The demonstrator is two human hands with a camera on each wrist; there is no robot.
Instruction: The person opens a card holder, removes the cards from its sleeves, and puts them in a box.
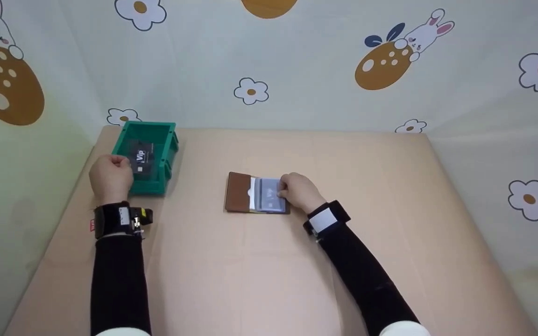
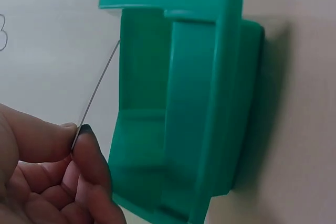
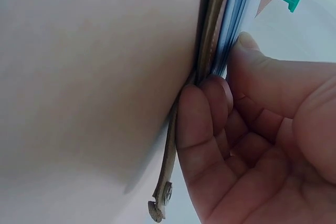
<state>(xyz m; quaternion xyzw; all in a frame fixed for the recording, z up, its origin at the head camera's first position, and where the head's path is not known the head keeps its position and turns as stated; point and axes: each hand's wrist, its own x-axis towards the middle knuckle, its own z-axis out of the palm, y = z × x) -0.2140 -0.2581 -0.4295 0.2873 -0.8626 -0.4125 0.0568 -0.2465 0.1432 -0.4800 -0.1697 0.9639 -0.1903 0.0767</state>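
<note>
Between thumb and finger, my left hand [image 1: 111, 177] pinches a dark card marked "Vip" [image 1: 142, 158] by its edge. The card is held over the green bin [image 1: 155, 187]; edge-on, it looks like a thin line in the left wrist view. On the table a brown card wallet [image 1: 238, 192] lies spread flat, its clear plastic sleeves [image 1: 269, 200] uppermost. My right hand [image 1: 300, 190] grips the right edge of those sleeves. In the right wrist view, the thumb lies on the stacked sleeves [image 3: 229, 30], and a strap with a snap button [image 3: 167, 192] hangs below the fingers.
The green bin stands at the table's back left corner, close to the patterned curtain [image 1: 194, 70]. A tan tabletop [image 1: 250, 270] spreads around the wallet. Printed cloth also borders the table on the left and right.
</note>
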